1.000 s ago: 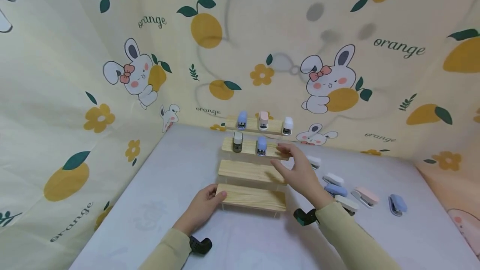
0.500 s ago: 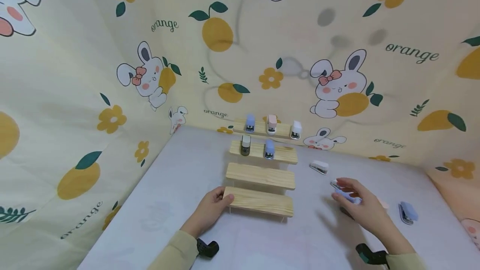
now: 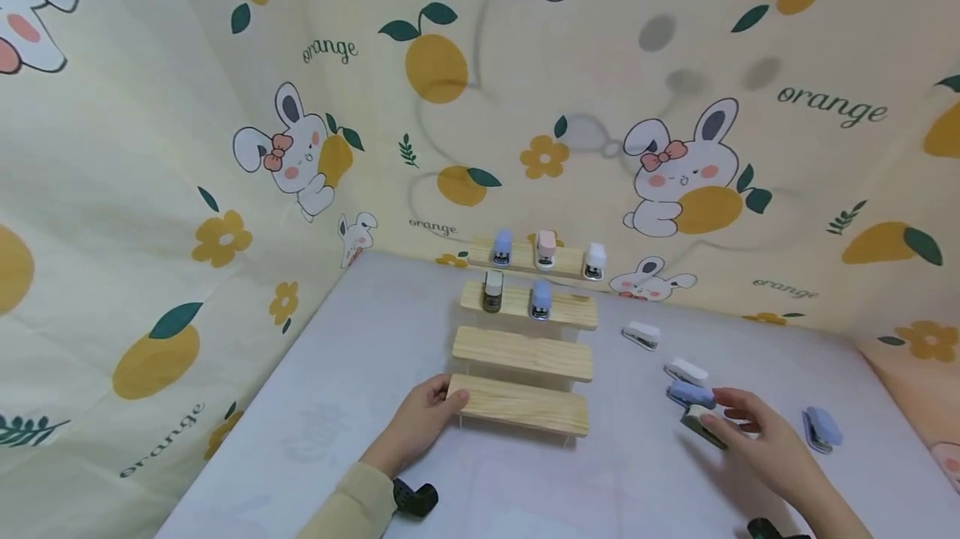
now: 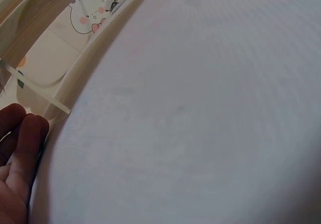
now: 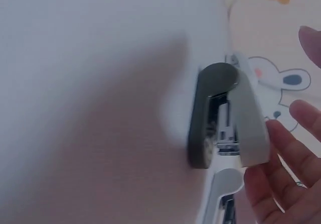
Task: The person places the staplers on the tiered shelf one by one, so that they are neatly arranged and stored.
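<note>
My left hand grips the left end of the lowest step of a wooden tiered stand, thumb on top. My right hand is at a dark green-grey stapler with a pale lid. In the right wrist view its fingertips are at the end of that lid, and the thumb stands apart. A blue stapler lies just behind the dark one. On the stand, the top step bears a blue, a pink and a white stapler; the second step bears a grey-lidded stapler and a blue one.
Two white staplers lie right of the stand, the farther one nearer to it. Another blue stapler is at the far right, beyond my right hand. A printed cloth backdrop encloses the back and sides of the table.
My right hand has left the second step, swung right and come down to the dark stapler among the loose ones. My left hand keeps its grip on the stand. The head view has shifted slightly.
</note>
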Motion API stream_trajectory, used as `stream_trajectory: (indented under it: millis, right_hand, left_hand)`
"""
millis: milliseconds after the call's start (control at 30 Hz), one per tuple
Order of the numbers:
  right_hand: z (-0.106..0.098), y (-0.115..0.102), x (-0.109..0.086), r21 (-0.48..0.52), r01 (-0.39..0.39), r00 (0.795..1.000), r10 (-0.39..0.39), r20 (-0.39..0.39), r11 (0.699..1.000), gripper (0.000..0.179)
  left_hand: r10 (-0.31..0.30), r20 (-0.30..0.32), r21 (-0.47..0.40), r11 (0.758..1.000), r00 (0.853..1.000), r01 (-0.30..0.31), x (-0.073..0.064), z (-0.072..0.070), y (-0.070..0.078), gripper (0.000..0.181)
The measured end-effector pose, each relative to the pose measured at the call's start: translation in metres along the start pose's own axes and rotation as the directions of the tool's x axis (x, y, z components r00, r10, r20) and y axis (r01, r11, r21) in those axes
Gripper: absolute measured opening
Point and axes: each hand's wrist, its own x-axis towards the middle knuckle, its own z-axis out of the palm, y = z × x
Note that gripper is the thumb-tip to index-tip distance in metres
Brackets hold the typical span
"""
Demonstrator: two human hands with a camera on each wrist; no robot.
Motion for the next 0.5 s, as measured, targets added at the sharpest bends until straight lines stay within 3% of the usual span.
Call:
stream_trajectory:
  millis: [300,500]
  right_hand:
    - [0.008,0.021,-0.004,0.044,-0.017,1.0,0.016,0.016,0.999,0.072]
    - [0.007,0.024,-0.002,0.046,-0.117,0.988,0.112,0.103,0.992,0.087]
  left_hand:
    - [-0.019,-0.004,-0.018,1.0,1.0,0.019,-0.002,0.003,-0.002,0.057]
    - [-0.02,-0.004,0.019,1.0,1.0,0.02,-0.001,0.001,0.0,0.065]
